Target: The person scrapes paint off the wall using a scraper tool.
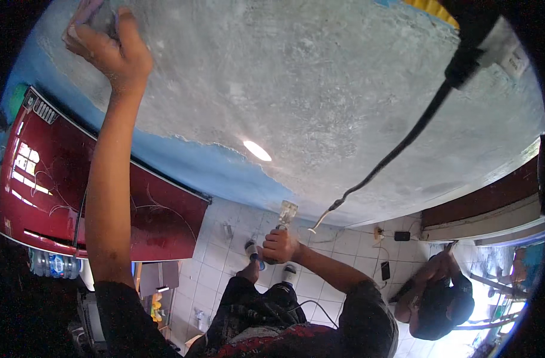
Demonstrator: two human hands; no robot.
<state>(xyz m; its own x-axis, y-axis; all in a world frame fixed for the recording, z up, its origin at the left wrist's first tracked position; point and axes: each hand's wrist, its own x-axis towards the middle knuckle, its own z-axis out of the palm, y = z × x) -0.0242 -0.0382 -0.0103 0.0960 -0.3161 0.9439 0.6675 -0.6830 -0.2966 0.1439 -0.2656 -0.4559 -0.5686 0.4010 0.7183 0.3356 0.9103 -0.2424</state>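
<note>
My left hand [116, 49] is raised at the upper left against the wall, fingers bent; something purplish shows at the fingertips, but whether it is held I cannot tell. My right hand [279, 246] grips a putty knife [287, 214] low down in front of me, its pale, smeared blade pointing towards the wall's lower part. The wall [263, 80] is mostly bare grey plaster, with blue paint [192, 150] along a ragged edge at lower left. A bright oval patch of light [257, 151] lies on the plaster.
A glossy red refrigerator [165, 210] stands left, with a plastic water bottle [53, 264] beside it. A black cable [395, 150] hangs at right. Another person [438, 300] crouches at lower right. On the tiled floor [321, 286] lie a phone-like object [385, 270] and a black device [402, 236].
</note>
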